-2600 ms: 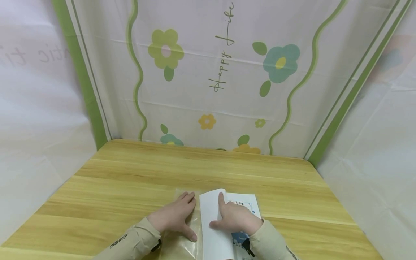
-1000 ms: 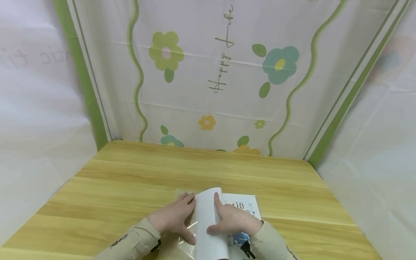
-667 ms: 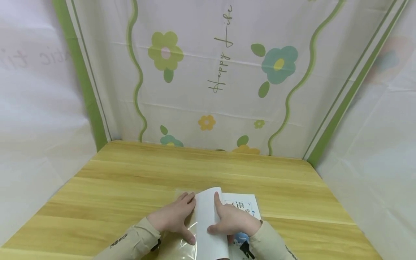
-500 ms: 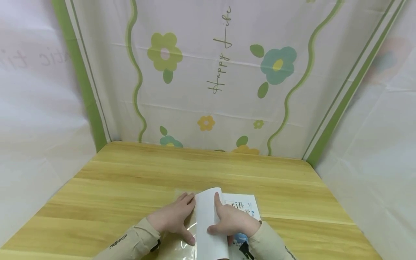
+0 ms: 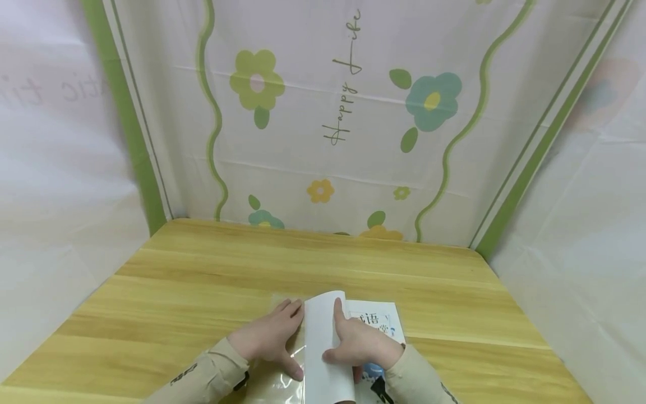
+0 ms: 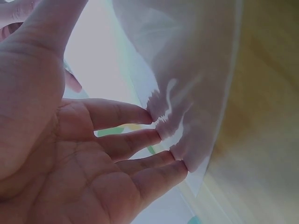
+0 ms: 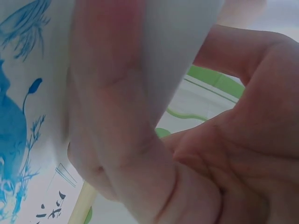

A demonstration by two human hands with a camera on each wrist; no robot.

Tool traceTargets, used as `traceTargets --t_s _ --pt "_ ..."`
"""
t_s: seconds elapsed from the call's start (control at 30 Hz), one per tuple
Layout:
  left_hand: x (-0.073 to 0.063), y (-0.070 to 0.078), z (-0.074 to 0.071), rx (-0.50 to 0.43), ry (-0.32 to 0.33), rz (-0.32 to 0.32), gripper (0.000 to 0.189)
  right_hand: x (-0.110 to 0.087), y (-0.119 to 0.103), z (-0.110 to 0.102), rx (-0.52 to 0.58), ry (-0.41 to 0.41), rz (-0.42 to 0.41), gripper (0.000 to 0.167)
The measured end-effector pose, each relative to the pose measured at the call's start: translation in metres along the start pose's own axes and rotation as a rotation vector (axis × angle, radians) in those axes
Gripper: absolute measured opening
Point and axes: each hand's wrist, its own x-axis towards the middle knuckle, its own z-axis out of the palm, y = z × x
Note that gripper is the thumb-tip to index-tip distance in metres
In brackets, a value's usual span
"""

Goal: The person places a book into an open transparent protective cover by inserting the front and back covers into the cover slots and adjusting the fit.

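Observation:
A blank white sheet (image 5: 319, 342) curves up over a book (image 5: 396, 314) whose white front has black characters and blue drawings. My right hand (image 5: 360, 339) holds this sheet, with thumb and index finger on top and other fingers underneath. The right wrist view shows those fingers (image 7: 110, 107) between the sheet and the blue-printed cover (image 7: 16, 126). To the left lies a clear plastic sheet (image 5: 275, 384), creased and shiny. My left hand (image 5: 272, 336) rests on it with fingers extended, and its fingertips (image 6: 180, 170) press into the plastic in the left wrist view.
The book and plastic lie at the near middle of a wood-grain table (image 5: 202, 269). A white curtain (image 5: 303, 134) with printed flowers stands behind, and white cloth walls (image 5: 580, 235) close off both sides.
Since the earliest frame, my right hand has shifted slightly left with the white sheet, baring more of the book's front. The left hand has stayed in place, and the last second shows almost no movement.

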Motion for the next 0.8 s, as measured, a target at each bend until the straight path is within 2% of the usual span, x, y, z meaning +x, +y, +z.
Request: traceTargets --t_s 0.3,0.53,0.8 --pt "-0.0003 0.0004 0.0001 0.005 -0.004 0.012 0.126 -0.0004 0.0007 0.0018 0.023 0.015 0.001 0.11" --pt "0.0005 0.0009 -0.0009 0.018 -0.011 -0.007 0.127 0.0007 -0.0008 -0.0008 -0.009 0.018 0.015 0.11" --pt "0.0002 0.0 0.0008 0.034 -0.008 0.005 0.127 -0.0004 -0.0015 0.0013 0.035 0.015 0.021 0.11"
